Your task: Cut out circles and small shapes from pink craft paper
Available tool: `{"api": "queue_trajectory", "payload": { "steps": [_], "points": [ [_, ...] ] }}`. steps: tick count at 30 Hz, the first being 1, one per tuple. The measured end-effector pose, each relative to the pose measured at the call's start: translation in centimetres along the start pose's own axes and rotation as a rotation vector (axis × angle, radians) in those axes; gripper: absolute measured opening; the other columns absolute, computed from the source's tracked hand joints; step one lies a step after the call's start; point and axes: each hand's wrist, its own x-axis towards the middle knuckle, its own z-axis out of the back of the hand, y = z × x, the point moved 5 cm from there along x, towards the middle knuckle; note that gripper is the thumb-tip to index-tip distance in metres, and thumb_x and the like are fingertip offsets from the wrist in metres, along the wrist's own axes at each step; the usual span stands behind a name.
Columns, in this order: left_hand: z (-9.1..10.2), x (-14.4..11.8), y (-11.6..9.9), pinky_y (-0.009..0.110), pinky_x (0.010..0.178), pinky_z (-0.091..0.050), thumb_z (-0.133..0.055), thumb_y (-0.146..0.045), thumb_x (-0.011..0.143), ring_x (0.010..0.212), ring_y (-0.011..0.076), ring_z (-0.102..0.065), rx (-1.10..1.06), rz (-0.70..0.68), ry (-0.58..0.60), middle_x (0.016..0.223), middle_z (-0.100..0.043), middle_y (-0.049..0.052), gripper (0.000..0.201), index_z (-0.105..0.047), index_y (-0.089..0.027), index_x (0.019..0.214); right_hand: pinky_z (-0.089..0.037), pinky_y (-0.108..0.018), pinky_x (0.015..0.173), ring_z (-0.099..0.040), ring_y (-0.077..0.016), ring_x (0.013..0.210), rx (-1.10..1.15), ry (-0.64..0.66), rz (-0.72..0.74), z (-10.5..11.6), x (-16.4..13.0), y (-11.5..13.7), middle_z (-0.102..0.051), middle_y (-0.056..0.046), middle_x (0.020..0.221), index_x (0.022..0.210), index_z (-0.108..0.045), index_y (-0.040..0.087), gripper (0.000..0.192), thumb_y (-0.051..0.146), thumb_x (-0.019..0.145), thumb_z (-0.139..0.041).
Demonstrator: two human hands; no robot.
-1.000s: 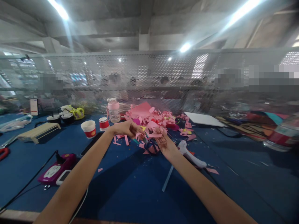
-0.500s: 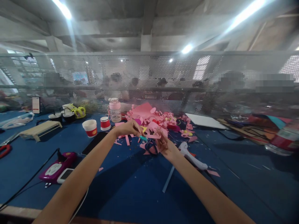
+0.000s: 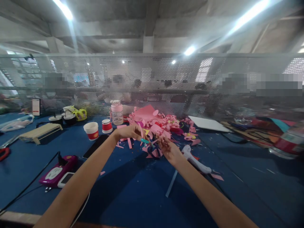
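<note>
Both my arms reach out over a blue table [image 3: 133,196]. My left hand [image 3: 132,132] has its fingers closed on a small teal-tipped tool [image 3: 144,141] that points right. My right hand [image 3: 168,147] pinches a small pink paper piece [image 3: 155,141] just beyond the tool's tip. The two hands almost meet above loose pink scraps [image 3: 152,153]. A large pile of pink paper cut-outs [image 3: 152,118] lies right behind the hands.
A white glue gun [image 3: 195,160] and a pale stick [image 3: 171,183] lie right of my right arm. Two red-and-white cups [image 3: 91,130], a pink-lidded jar [image 3: 116,112], a black phone [image 3: 95,146] and a purple power strip [image 3: 57,171] sit left. A perforated screen [image 3: 152,82] closes the back.
My hands have drawn closer together. The right hand, open a second ago, has closed on the pink piece, and the teal tool has come into sight in the left.
</note>
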Motion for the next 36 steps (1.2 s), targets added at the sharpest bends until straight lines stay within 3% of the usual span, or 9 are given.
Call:
{"api": "queue_trajectory", "payload": {
  "steps": [3,5,7,10,15,21,27,32,36],
  "points": [
    [0.8,0.1,0.7,0.023,0.066,-0.046,-0.072,-0.027,0.061,0.061,0.0092,-0.059,0.031,0.027,-0.072,0.066,-0.065,0.003,0.021,-0.062,-0.011,0.069,-0.049,-0.009,0.042,-0.052,-0.0029,0.040,0.017,-0.018,-0.066,-0.5,-0.8,0.2,-0.061,0.004,0.055,0.061,-0.052,0.018,0.018,0.008,0.074,-0.059],
    [1.1,0.2,1.0,0.020,0.061,-0.044,-0.071,-0.028,0.062,0.057,0.0070,-0.057,0.065,0.016,-0.102,0.063,-0.064,0.002,0.021,-0.061,-0.010,0.068,-0.037,-0.008,0.028,-0.039,-0.0004,0.028,-0.013,0.023,-0.103,-1.0,-1.4,0.2,-0.059,0.006,0.050,0.061,-0.051,0.018,0.017,0.016,0.073,-0.062],
    [1.2,0.3,1.1,0.019,0.059,-0.043,-0.069,-0.028,0.065,0.057,0.0064,-0.057,0.098,0.005,-0.099,0.063,-0.064,0.002,0.020,-0.060,-0.010,0.068,-0.025,-0.009,0.021,-0.027,0.0012,0.022,-0.100,0.048,-0.104,-1.2,-1.7,0.1,-0.056,0.007,0.046,0.061,-0.052,0.017,0.019,0.026,0.069,-0.066],
    [0.6,0.6,1.4,0.019,0.059,-0.042,-0.068,-0.028,0.066,0.057,0.0061,-0.056,0.126,0.026,-0.053,0.061,-0.063,0.001,0.019,-0.061,-0.011,0.070,-0.019,-0.012,0.020,-0.023,0.0011,0.020,-0.262,0.025,-0.033,-0.9,-1.6,-0.2,-0.053,0.007,0.042,0.062,-0.053,0.017,0.025,0.035,0.063,-0.070],
    [-1.0,1.2,1.3,0.016,0.052,-0.038,-0.069,-0.030,0.064,0.049,0.0035,-0.048,0.160,0.093,0.008,0.051,-0.056,-0.003,0.022,-0.059,-0.011,0.061,-0.018,-0.014,0.022,-0.023,0.0001,0.021,-0.399,0.004,0.038,-0.3,-1.5,-0.7,-0.049,0.007,0.038,0.066,-0.055,0.015,0.029,0.039,0.060,-0.069],
    [-1.6,1.3,1.1,0.016,0.049,-0.034,-0.069,-0.031,0.064,0.045,0.0027,-0.043,0.200,0.117,0.012,0.047,-0.051,-0.005,0.027,-0.055,-0.011,0.054,-0.014,-0.012,0.026,-0.019,0.0016,0.027,-0.334,0.095,-0.039,-1.1,-1.7,-1.4,-0.037,0.011,0.036,0.066,-0.056,0.014,0.029,0.037,0.059,-0.071],
    [-0.9,1.2,1.8,0.016,0.048,-0.033,-0.068,-0.034,0.065,0.045,0.0026,-0.042,0.213,0.143,0.007,0.050,-0.054,-0.004,0.027,-0.056,-0.011,0.057,-0.026,-0.013,0.031,-0.034,-0.0004,0.035,-0.272,0.053,0.009,-0.9,-1.5,-1.5,-0.053,0.005,0.051,0.064,-0.052,0.014,0.029,0.028,0.054,-0.075],
    [-1.4,1.2,1.7,0.016,0.050,-0.035,-0.069,-0.032,0.063,0.045,0.0031,-0.044,0.195,0.176,0.021,0.049,-0.054,-0.004,0.025,-0.058,-0.011,0.057,-0.029,-0.018,0.026,-0.035,-0.0060,0.025,-0.380,0.079,0.008,-0.8,-1.7,-1.4,-0.045,0.008,0.033,0.062,-0.045,0.018,0.032,0.039,0.060,-0.069],
    [-1.6,1.5,1.8,0.017,0.051,-0.036,-0.064,-0.034,0.068,0.045,0.0046,-0.047,0.172,0.149,0.009,0.046,-0.054,-0.003,0.025,-0.060,-0.011,0.058,-0.021,-0.018,0.022,-0.030,-0.0066,0.019,-0.528,0.087,0.057,-1.0,-2.0,-0.8,-0.042,0.008,0.028,0.064,-0.047,0.019,0.031,0.045,0.065,-0.064]
  ]
}}
